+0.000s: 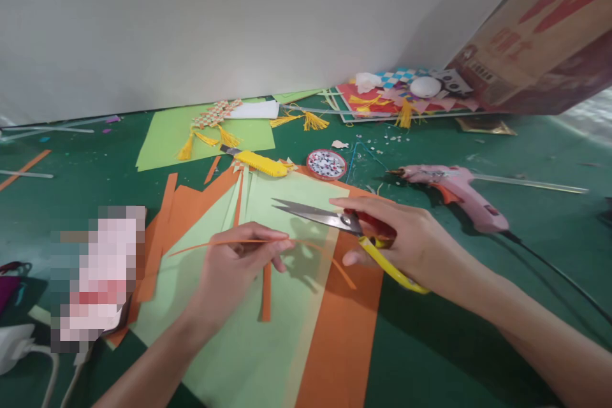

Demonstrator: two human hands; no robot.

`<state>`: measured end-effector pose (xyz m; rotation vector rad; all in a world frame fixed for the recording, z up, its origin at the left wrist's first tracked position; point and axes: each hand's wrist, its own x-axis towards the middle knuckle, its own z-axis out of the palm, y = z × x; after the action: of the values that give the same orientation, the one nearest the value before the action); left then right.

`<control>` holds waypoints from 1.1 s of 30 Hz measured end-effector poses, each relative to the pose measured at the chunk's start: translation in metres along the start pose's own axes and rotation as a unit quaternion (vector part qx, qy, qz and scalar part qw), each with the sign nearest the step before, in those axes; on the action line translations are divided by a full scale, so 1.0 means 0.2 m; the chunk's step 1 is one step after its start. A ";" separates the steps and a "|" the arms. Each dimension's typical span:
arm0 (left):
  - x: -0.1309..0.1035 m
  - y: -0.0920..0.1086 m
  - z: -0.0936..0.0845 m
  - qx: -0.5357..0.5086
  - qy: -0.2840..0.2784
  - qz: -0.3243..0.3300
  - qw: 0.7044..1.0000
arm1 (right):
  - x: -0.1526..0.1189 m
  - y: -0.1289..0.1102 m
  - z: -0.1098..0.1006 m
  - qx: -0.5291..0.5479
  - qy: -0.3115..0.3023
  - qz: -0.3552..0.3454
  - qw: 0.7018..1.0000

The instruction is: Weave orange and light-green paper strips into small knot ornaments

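Between the thumb and fingers of my left hand (248, 254) are thin orange paper strips (345, 271); one reaches out to both sides and another piece hangs below. My right hand (406, 239) holds yellow-handled scissors (318, 213), their blades slightly apart and pointing left, just above the strips. Both hands are over light green paper sheets (229, 344), which lie on orange paper (342, 338). A yellow cutter (261, 163) rests at the top edge of the sheets, left of a round dish of small beads (326, 164).
A pink glue gun (461, 191) lies to the right, its cable running to the right edge. A blurred-out phone (102, 280) is at left. Behind are woven paper pieces with yellow tassels (215, 116), a red sheet (363, 101) with crafts and a brown bag (545, 38).
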<state>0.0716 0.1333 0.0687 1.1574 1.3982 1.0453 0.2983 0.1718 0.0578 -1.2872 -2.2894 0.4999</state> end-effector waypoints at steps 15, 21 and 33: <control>-0.02 0.02 0.03 0.072 -0.063 0.018 0.995 | -0.02 -0.12 0.03 0.182 -0.037 0.059 0.981; -0.02 0.00 0.00 0.068 0.008 0.054 0.996 | -0.03 -0.08 0.03 0.147 -0.019 0.037 0.988; -0.03 0.00 -0.03 0.038 0.014 0.123 0.992 | -0.02 -0.04 0.02 -0.028 0.035 -0.091 0.995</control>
<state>0.0668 0.1269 0.0709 1.4027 1.3508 1.1907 0.2927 0.1641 0.0581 -1.0893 -2.3473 0.3258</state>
